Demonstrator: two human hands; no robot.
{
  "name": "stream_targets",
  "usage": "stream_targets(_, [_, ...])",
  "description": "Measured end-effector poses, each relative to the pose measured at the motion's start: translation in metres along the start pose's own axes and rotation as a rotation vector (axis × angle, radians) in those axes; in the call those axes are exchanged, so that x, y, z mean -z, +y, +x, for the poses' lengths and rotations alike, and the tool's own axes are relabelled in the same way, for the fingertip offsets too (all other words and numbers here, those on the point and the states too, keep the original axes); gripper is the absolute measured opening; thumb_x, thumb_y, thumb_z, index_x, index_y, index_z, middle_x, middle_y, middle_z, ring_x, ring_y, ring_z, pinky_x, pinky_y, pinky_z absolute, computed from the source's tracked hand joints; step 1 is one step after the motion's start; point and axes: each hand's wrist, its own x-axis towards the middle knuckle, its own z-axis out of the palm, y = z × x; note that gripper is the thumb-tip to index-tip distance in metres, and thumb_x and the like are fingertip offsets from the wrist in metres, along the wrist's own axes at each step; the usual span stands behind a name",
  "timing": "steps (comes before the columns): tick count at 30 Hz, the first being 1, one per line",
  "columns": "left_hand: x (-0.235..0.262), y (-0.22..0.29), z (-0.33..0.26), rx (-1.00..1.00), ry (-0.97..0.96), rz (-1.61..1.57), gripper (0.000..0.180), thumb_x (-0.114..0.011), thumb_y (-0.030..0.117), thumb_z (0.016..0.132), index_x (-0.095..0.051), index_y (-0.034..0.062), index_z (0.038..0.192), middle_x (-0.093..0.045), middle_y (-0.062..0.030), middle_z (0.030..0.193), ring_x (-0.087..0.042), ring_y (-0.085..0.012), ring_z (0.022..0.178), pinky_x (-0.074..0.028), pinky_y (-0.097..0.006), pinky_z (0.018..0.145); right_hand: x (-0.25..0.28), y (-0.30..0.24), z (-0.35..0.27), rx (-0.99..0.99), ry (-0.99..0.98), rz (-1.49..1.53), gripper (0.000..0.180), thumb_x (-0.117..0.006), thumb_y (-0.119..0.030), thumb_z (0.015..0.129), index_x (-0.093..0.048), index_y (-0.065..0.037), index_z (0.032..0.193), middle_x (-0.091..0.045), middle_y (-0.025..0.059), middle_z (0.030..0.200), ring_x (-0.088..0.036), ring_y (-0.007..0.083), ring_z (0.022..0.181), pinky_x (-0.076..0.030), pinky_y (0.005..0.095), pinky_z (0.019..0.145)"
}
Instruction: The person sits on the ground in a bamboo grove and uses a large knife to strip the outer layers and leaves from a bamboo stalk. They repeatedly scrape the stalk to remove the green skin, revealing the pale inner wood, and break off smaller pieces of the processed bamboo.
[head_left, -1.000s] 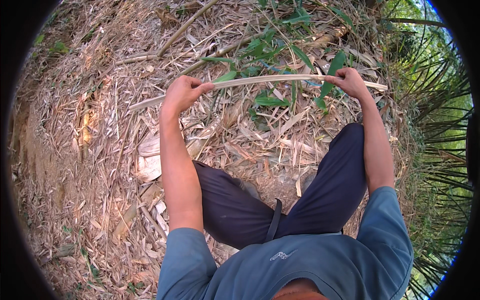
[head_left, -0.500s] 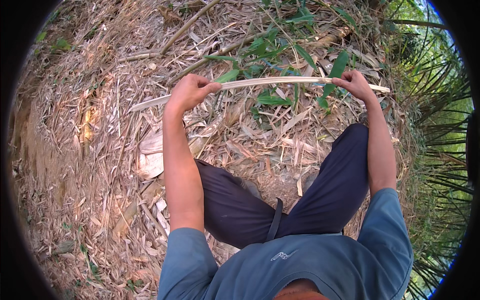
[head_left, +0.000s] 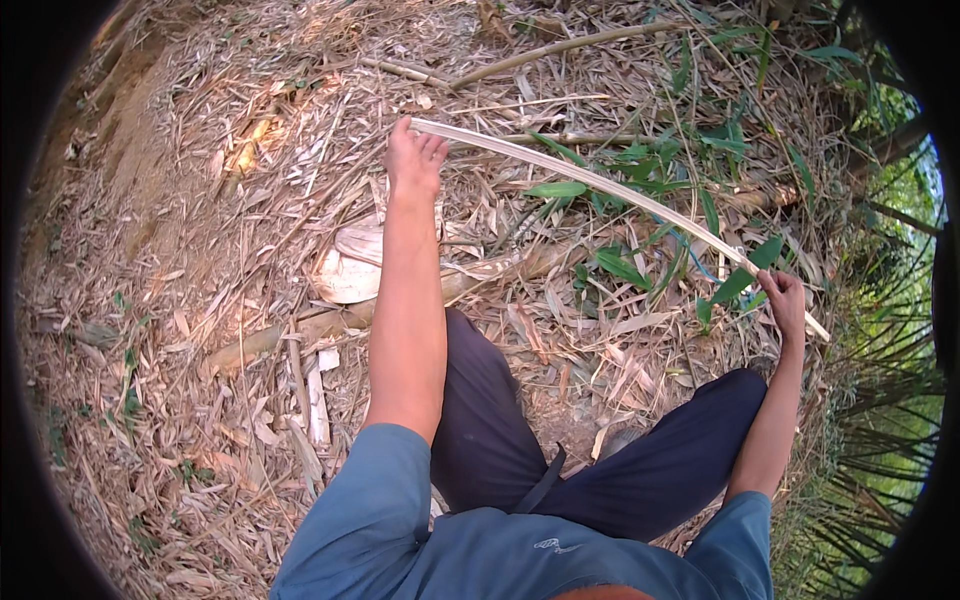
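Observation:
A long, pale bundle of thin split strips (head_left: 600,183), apparently bamboo, bows across the picture from upper left to lower right. Its far left end is at the fingertips of my left hand (head_left: 414,165), pinched there with the arm stretched forward and the other fingers loosely bent. My right hand (head_left: 785,300) grips the bundle near its right end, and a short piece sticks out past the fingers. The middle of the bundle hangs above green leaves (head_left: 555,189) and dry litter, touching neither hand.
Dry leaves cover the ground (head_left: 250,400). A fallen stalk (head_left: 330,322) lies in front of my knees, beside a pale husk (head_left: 350,280). Thin branches (head_left: 570,52) lie farther off. A blue cord (head_left: 690,250) shows among the leaves; dense plants (head_left: 880,340) stand at right.
My left hand has moved out to the bundle's left end, which stuck out past it before. My right hand has come lower and nearer, so the bundle slants. The view has turned.

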Motion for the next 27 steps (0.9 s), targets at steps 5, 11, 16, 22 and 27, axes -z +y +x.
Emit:
stream_targets(5, [-0.005,-0.001,-0.002,-0.170,-0.336,-0.280,0.041,-0.038,0.030,0.106,-0.047,0.0007,0.133,-0.063,-0.0188,0.127,-0.066,-0.0314,0.109,-0.054,-0.047,0.095,-0.008,-0.001,0.002,-0.055,-0.131,0.041,0.062,-0.070,-0.049,0.090,-0.039,-0.005,0.061,-0.034,-0.0046,0.058,-0.029,0.0078,0.057,-0.022,0.0330,0.051])
stream_targets(11, [-0.010,0.011,-0.018,-0.228,-0.578,-0.439,0.033,-0.047,0.032,0.105,-0.058,0.0061,0.122,-0.066,-0.0147,0.123,-0.067,-0.0268,0.105,-0.057,-0.041,0.091,-0.004,-0.001,-0.001,-0.140,-0.303,0.050,0.070,-0.056,-0.064,0.094,-0.049,-0.004,0.058,-0.040,-0.0039,0.053,-0.036,0.0071,0.052,-0.028,0.0300,0.051])
stream_targets(16, [-0.005,0.003,-0.009,-0.287,-0.246,-0.329,0.021,-0.063,0.028,0.099,-0.060,0.0083,0.105,-0.069,-0.0077,0.098,-0.068,-0.0216,0.091,-0.058,-0.038,0.084,-0.004,-0.016,-0.005,-0.194,-0.405,0.099,0.066,-0.061,-0.063,0.092,-0.062,-0.003,0.064,-0.047,-0.0041,0.054,-0.043,0.0075,0.050,-0.032,0.0278,0.049])
stream_targets(22, [-0.009,0.004,-0.011,-0.316,-0.192,-0.255,0.022,-0.062,0.029,0.100,-0.060,0.0075,0.103,-0.067,-0.0087,0.092,-0.068,-0.0221,0.084,-0.059,-0.036,0.079,-0.004,-0.017,-0.005,-0.125,-0.361,0.083,0.063,-0.067,-0.059,0.089,-0.051,-0.005,0.060,-0.043,-0.0055,0.056,-0.036,0.0057,0.052,-0.027,0.0282,0.049])
stream_targets(27, [-0.011,0.007,-0.017,-0.287,-0.138,-0.309,0.031,-0.055,0.036,0.102,-0.057,0.0051,0.101,-0.065,-0.0102,0.088,-0.069,-0.0227,0.080,-0.061,-0.034,0.069,-0.003,-0.018,-0.006,-0.109,-0.348,0.125,0.064,-0.068,-0.059,0.089,-0.047,-0.007,0.058,-0.040,-0.0064,0.055,-0.033,0.0053,0.052,-0.025,0.0283,0.049])
